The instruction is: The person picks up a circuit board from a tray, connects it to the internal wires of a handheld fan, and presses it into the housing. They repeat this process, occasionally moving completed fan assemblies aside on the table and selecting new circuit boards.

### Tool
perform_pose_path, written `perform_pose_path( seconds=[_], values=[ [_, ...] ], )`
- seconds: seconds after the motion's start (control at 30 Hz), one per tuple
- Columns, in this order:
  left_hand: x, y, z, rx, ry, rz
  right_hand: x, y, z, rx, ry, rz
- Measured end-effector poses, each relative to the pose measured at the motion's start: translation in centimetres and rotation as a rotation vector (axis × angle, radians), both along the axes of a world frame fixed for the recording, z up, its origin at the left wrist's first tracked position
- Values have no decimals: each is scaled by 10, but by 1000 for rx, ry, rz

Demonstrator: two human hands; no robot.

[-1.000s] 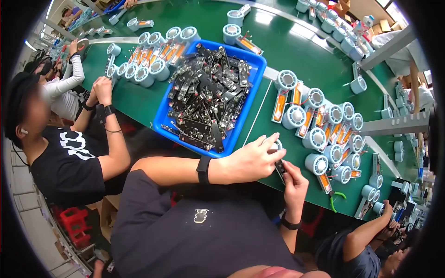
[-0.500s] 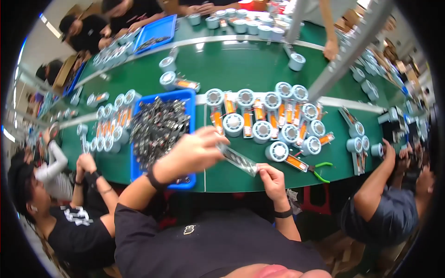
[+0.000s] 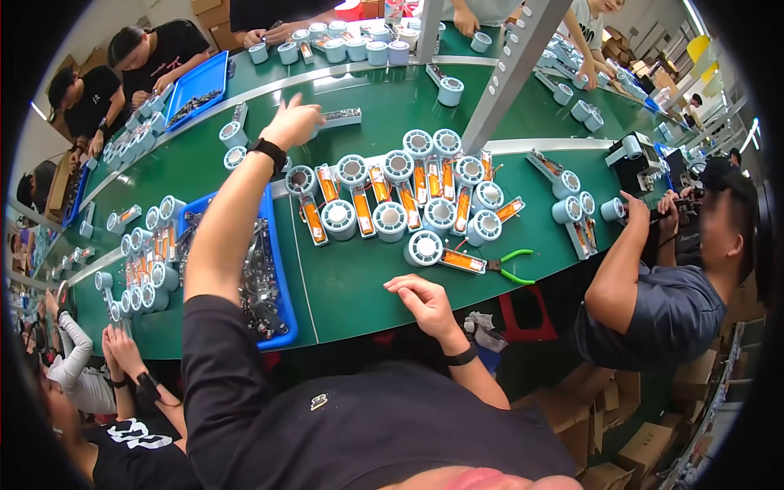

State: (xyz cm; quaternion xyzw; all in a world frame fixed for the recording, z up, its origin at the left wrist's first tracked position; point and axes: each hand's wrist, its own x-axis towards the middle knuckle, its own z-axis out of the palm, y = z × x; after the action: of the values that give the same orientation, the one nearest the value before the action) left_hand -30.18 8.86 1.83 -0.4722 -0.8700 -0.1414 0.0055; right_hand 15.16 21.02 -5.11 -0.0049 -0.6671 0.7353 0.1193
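Note:
My left hand (image 3: 292,124) reaches far across the green table, palm down, with some fingers stretched out. It grips one end of a handheld fan body, whose long narrow open handle (image 3: 340,118) sticks out to the right. The fan's round head is hidden under my hand. Near the table's front edge my right hand (image 3: 425,304) hangs with loosely bent fingers and nothing in it. Beyond it several light blue fan bodies (image 3: 424,247) lie close together, orange strips in their handles. Green-handled pliers (image 3: 514,268) lie right of them.
A blue tray (image 3: 286,306) full of small dark parts stands under my left arm. Two more fans (image 3: 234,157) lie left of my left wrist. A grey metal post (image 3: 514,73) rises behind the fans. Co-workers sit at left, right (image 3: 653,318) and across the table.
My left hand has moved away to the far side, taking the handled piece with it. My right hand has let go of the piece. The whole view has turned toward the right.

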Motion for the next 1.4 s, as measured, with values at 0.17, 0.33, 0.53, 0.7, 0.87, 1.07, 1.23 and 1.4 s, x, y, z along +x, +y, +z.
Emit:
perform_pose_path(
  seconds=[0.17, 0.33, 0.53, 0.7, 0.87, 1.07, 1.23, 1.4],
  values=[
    [51, -12, 67, -347, 438, -89, 3, 5, 0, 3, -19, -5],
    [48, -79, 60, -653, -88, 128, 2, 5, 2, 5, -14, 42],
    [29, -95, 20, -315, -20, 89, 1, 1, -1, 1, -9, 10],
    [32, -99, 16, -12, 148, 168, 1, -1, 0, 13, -48, 30],
    [144, -48, 91, 197, -35, -473, 0, 4, 1, -1, -72, 59],
    [295, -60, 39, -121, 102, -824, 2, 5, 3, -18, -47, 46],
    [286, -74, 22, -180, 339, -677, 0, 3, 0, -20, -35, 63],
    [278, -84, 46, -37, 276, -537, 2, 6, 2, -8, -68, 70]
  ],
)
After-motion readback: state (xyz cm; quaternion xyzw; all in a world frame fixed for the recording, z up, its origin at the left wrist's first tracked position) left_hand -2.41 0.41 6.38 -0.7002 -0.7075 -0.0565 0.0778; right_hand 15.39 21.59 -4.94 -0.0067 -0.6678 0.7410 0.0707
